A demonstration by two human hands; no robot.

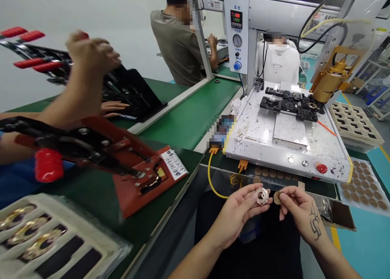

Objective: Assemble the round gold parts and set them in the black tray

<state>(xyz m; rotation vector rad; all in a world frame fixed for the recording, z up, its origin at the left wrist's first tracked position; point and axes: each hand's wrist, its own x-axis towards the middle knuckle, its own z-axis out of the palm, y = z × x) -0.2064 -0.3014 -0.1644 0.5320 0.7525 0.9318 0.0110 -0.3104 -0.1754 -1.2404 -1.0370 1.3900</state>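
Brass-coloured and thin, the small round disc pinched in the right hand sits low centre of the frame, just beside the silvery round metal ring part clasped by the left hand, so it seems wise to square the disc to the ring's face before pressing.

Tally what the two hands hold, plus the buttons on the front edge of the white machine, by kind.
Metal ring in the left hand: 1
Tan disc in the right hand: 1
Red button on the machine: 1
Small silver buttons: 2
Total: 5
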